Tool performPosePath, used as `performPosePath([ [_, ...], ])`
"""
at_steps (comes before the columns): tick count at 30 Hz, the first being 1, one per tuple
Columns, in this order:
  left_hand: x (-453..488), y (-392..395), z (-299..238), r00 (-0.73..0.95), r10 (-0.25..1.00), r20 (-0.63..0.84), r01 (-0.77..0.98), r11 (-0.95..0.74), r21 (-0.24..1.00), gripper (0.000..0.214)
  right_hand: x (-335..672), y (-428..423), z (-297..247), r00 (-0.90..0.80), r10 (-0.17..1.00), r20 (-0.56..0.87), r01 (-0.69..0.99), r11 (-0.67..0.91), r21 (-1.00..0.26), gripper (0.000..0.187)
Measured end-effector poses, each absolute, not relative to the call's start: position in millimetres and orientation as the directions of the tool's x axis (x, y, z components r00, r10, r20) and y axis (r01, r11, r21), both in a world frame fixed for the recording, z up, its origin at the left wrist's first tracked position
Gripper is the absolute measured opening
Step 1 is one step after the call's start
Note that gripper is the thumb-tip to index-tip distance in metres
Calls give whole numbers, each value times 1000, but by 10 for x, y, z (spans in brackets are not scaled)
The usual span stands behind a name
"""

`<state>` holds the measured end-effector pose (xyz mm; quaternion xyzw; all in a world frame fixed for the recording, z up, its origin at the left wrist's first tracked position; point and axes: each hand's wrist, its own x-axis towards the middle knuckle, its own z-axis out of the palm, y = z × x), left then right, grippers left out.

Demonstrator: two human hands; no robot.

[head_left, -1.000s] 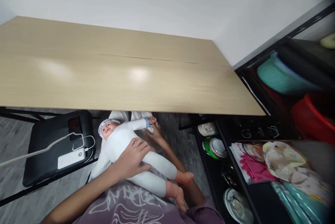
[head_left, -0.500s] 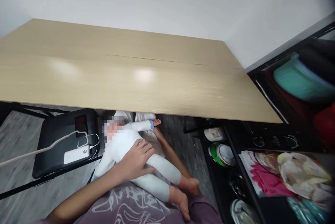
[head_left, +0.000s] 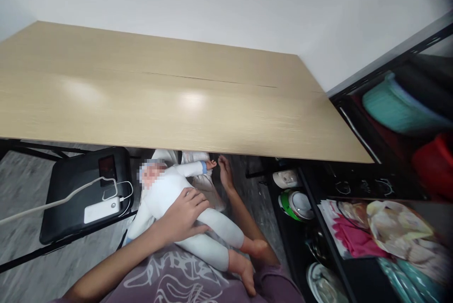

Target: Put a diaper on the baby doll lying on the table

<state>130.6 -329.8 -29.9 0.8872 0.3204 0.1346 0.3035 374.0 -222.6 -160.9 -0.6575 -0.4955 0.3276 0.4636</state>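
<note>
A baby doll point(head_left: 165, 194) in a white suit with blue cuffs lies face up across my lap, its head to the left and bare feet to the right. My left hand point(head_left: 187, 215) curves over its hips and holds it, the thumb apart from the fingers. My right hand point(head_left: 225, 173) is past the doll, just right of the doll's small hand and near the table edge. Its fingers look stretched out, with nothing seen in them. White cloth point(head_left: 205, 182) shows under and behind the doll's arm.
A wooden tabletop point(head_left: 184, 119) overhangs the doll's head. On the left, a black stool-like surface point(head_left: 67, 189) carries a white power bank point(head_left: 102, 210) with cables. To the right, a black shelf point(head_left: 279, 227) holds cans, a pink cloth point(head_left: 357, 237) and plastic bags.
My right hand has come out from behind the doll's arm, moving right and up towards the table edge. My left hand stays on the doll. The view has shifted slightly.
</note>
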Motion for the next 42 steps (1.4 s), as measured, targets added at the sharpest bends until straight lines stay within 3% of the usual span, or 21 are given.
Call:
performPosePath([
  [2, 1295, -3292, -284, 769, 638, 49, 470, -616, 632, 52, 3820, -2337, -1530, 312, 947, 77, 369, -46, -928, 46],
  [4, 1286, -3288, -281, 776, 627, 60, 454, -623, 636, 52, 3845, -2454, -1366, 221, 960, 171, 448, 56, -892, 42],
  [7, 1279, -3283, -296, 778, 621, 91, 431, -633, 643, 52, 3736, -2510, -1099, -144, 959, 244, 580, 281, -764, 40],
  [11, 1284, -3278, -261, 773, 626, 103, 424, -631, 649, 53, 3431, -2303, -962, -546, 834, 82, 621, 468, -628, 65],
  [15, 1194, -3368, -165, 728, 671, 140, 393, -577, 716, 46, 3175, -2095, -910, -621, 780, -77, 668, 475, -573, 41],
  [18, 924, -3564, -278, 522, 828, 204, 426, -460, 779, 35, 3057, -2076, -770, -644, 761, -79, 667, 508, -545, 34],
  [21, 477, -3800, -627, 90, 971, 220, 526, -234, 818, 27, 2969, -2112, -613, -665, 745, -52, 666, 560, -492, 30],
  [24, 18, -3959, -1008, -149, 986, -78, 484, 141, 864, 50, 2885, -2131, -509, -675, 737, -43, 662, 578, -477, 23],
  [26, -198, -4001, -1152, -160, 927, -340, 405, 375, 834, 74, 2832, -2136, -458, -674, 738, -31, 652, 574, -495, 22],
  [28, -314, -4009, -1175, -98, 861, -499, 389, 495, 777, 85, 2798, -2147, -396, -668, 744, -15, 639, 563, -524, 23],
  [31, -338, -4015, -1035, 6, 844, -536, 452, 476, 754, 83, 2832, -2192, -241, -649, 761, 5, 626, 537, -566, 30],
  [36, -223, -4088, -592, 116, 938, -327, 562, 210, 800, 65, 3211, -2378, 206, -660, 750, 57, 585, 560, -586, 33],
  [39, -135, -4031, -227, 141, 972, -190, 624, 62, 779, 68, 3548, -2546, 507, -616, 780, 113, 612, 564, -555, 38],
  [42, -34, -3744, 154, 202, 955, -219, 670, 29, 741, 66, 3828, -2656, 723, -508, 851, 137, 691, 497, -524, 40],
])
